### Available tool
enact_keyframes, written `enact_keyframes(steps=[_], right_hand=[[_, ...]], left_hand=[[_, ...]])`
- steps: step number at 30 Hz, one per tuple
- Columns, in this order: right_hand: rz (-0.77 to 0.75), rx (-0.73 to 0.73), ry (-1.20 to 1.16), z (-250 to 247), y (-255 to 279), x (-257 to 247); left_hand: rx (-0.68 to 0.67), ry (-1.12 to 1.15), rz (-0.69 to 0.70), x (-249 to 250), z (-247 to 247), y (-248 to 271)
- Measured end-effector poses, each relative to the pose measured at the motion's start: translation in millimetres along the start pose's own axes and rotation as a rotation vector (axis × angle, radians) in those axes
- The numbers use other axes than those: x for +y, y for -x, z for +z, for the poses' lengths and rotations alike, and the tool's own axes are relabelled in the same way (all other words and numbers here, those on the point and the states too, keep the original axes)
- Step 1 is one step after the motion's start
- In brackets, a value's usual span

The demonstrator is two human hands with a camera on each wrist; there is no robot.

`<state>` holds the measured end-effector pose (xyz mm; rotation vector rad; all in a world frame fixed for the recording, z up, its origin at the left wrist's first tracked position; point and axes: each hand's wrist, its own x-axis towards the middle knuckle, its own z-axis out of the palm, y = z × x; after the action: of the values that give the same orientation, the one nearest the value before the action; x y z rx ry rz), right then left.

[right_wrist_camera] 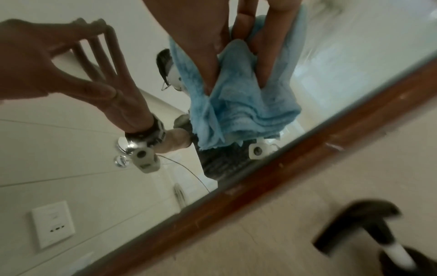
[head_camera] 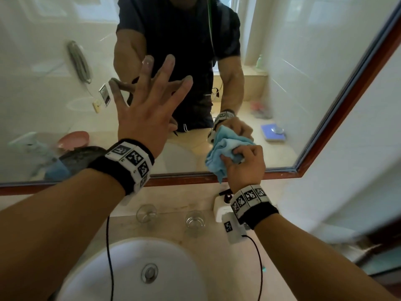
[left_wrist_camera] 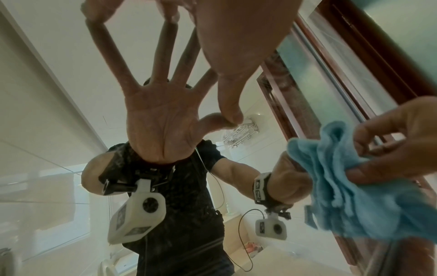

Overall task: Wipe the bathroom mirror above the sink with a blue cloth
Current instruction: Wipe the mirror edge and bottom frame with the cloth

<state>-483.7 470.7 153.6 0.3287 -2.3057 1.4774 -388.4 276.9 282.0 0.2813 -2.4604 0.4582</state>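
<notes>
The mirror with a brown wooden frame hangs above the white sink. My left hand is spread flat, its fingertips against the glass near the middle. My right hand grips a bunched blue cloth and holds it on the glass just above the lower frame edge. In the left wrist view the cloth sits at the right, pinched by the right hand. In the right wrist view the cloth hangs from my fingers over the frame.
Two clear glasses stand on the beige counter behind the sink. A white dispenser with a black pump stands under my right wrist. A white tiled wall is at the right.
</notes>
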Motion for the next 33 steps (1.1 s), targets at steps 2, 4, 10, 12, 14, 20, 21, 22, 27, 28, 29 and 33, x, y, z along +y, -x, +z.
enact_keyframes(steps=[2,4,10,12,14,20,21,22,27,28,29,33], right_hand=[[-0.014,0.039,-0.003,-3.7,-7.0,-14.6],[-0.035,0.082,-0.011,-6.8,-14.4,-32.3],[-0.13,0.106,-0.038,-14.6,-32.4,-71.0],[-0.148,0.102,-0.01,-14.0,-30.6,-70.1],[-0.178,0.095,0.04,-11.7,-26.9,-65.0],[-0.165,0.07,0.094,2.8,-12.8,-44.1],[-0.156,0.061,0.112,6.5,-8.3,-38.8],[-0.146,0.048,0.135,10.2,-3.6,-33.3],[-0.135,-0.012,0.222,24.0,14.5,-6.4],[-0.139,-0.024,0.229,25.9,16.9,-0.4],[-0.15,-0.033,0.234,28.1,19.9,6.3],[-0.234,0.003,0.225,35.0,30.4,31.8]], left_hand=[[0.0,0.004,0.006,-1.4,-0.3,0.4],[0.003,-0.002,0.011,-4.5,-1.3,0.3],[-0.001,-0.039,0.033,-21.5,-3.9,2.4],[0.013,-0.025,0.013,-28.3,-3.4,2.5],[0.016,-0.01,-0.009,-34.5,-2.8,2.9],[0.016,-0.002,-0.016,-35.8,-1.6,5.1],[0.014,0.002,-0.011,-35.9,-1.0,5.0],[0.013,0.014,-0.002,-36.5,-0.7,4.9],[0.001,0.06,0.009,-38.7,0.8,5.3],[-0.001,0.058,0.008,-38.9,1.1,5.3],[-0.001,0.063,0.011,-38.7,1.6,5.2],[0.005,0.054,-0.001,-37.2,3.0,5.0]])
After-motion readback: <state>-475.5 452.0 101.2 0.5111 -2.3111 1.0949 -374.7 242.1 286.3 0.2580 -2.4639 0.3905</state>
